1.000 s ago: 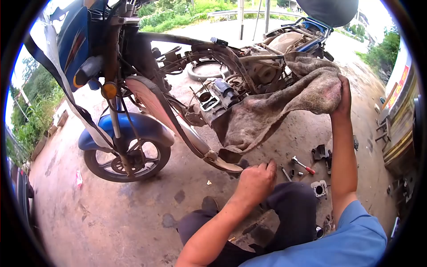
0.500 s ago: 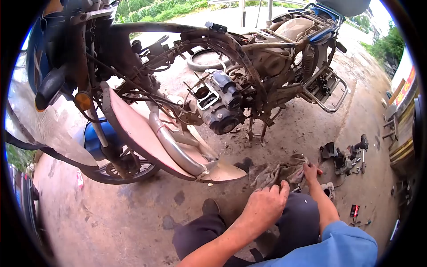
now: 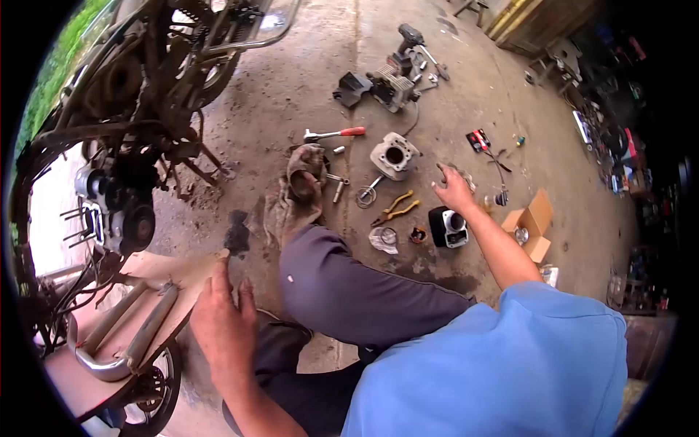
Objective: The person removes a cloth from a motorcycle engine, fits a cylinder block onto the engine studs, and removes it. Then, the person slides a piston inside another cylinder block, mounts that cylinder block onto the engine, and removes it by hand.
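My left hand (image 3: 222, 320) hovers beside the edge of a pale pinkish panel (image 3: 193, 280), thumb and fingers apart, holding nothing I can see. My right hand (image 3: 456, 191) reaches over the floor with its index finger stretched out; nothing shows in its grip. Close to it lie a grey engine cylinder (image 3: 386, 166) with a round bore and a black cylinder (image 3: 439, 227). Yellow-handled pliers (image 3: 393, 209) and a red-handled ratchet (image 3: 335, 134) rest on the floor. A dirty rag (image 3: 300, 182) lies by my knee.
The partly dismantled motorcycle (image 3: 109, 95) stands at left, its engine (image 3: 116, 207) opened with studs showing. A power drill (image 3: 410, 36), a cylinder head (image 3: 393, 89) and an open cardboard box (image 3: 535, 222) are on the concrete. Tools and parts line the right side.
My view has swung right and down. My right hand has moved away from the rag and the red-handled tool to beyond the grey cylinder. My left hand is now by the panel.
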